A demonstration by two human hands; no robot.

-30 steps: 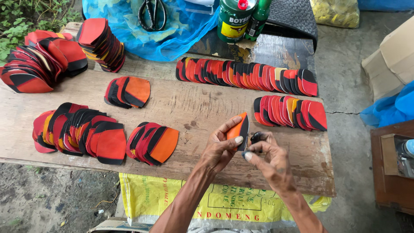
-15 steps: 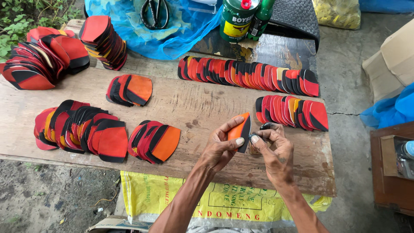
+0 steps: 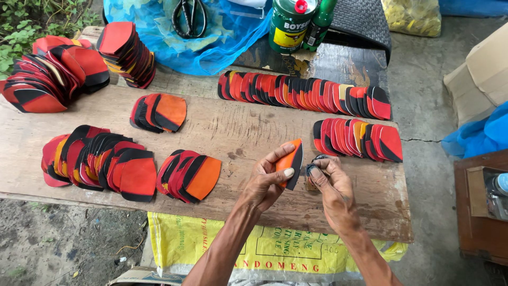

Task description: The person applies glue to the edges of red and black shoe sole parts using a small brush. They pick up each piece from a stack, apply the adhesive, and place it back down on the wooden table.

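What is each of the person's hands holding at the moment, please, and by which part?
The left hand pinches an orange-and-black cut piece by its lower edge. The right hand grips something small and dark; what it is cannot be told.

A green cylindrical metal can with a yellow-and-white label (image 3: pixel 289 24) stands at the bench's far edge. A yellow printed woven sack (image 3: pixel 222 249) hangs below its near edge; a tan cardboard box (image 3: pixel 479 74) sits beyond its right end.
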